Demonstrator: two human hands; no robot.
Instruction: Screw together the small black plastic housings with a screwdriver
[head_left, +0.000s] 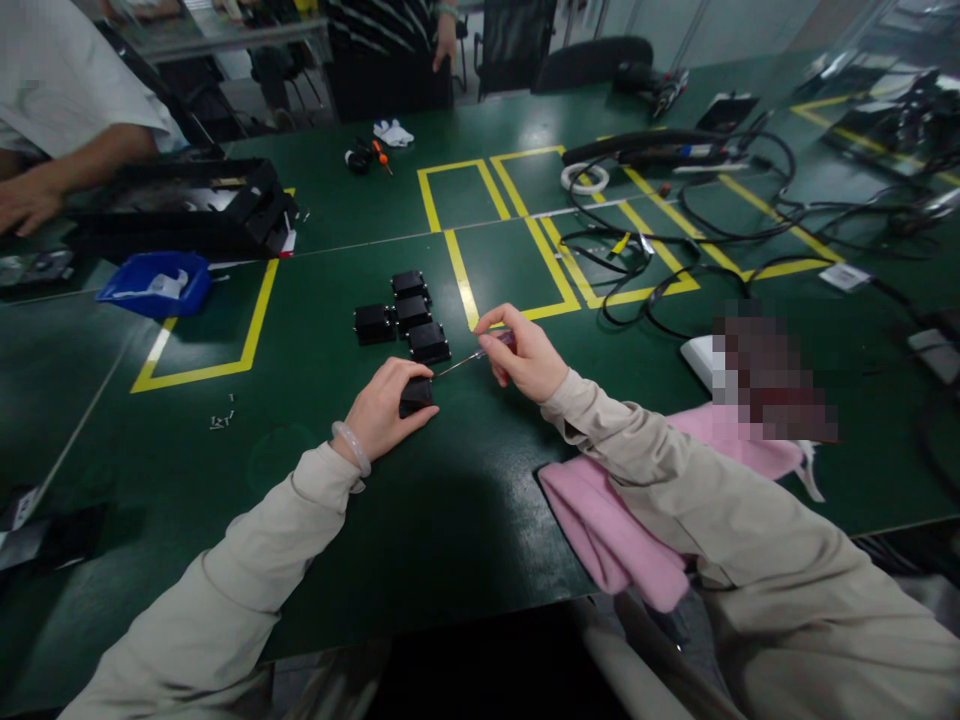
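Observation:
My left hand (388, 408) grips a small black box (415, 397) between thumb and fingers on the green table (420, 520). In my right hand (525, 350) is a screwdriver (466, 362), held by its dark handle. Its thin shaft slants down to the left, and the tip is at the right edge of the box; whether it sits in a screw is too small to tell. Just beyond the left hand stand several similar black boxes (412, 313) in a close group. Several small screws (222, 420) lie loose to the left.
A pink cloth (600, 530) lies under my right forearm. Black cables (652, 270) sprawl over the right side. At left are a blue tray (155, 285) and a black case (187, 210), beside another person's arm (82, 170). An orange-handled tool (381, 155) lies farther back.

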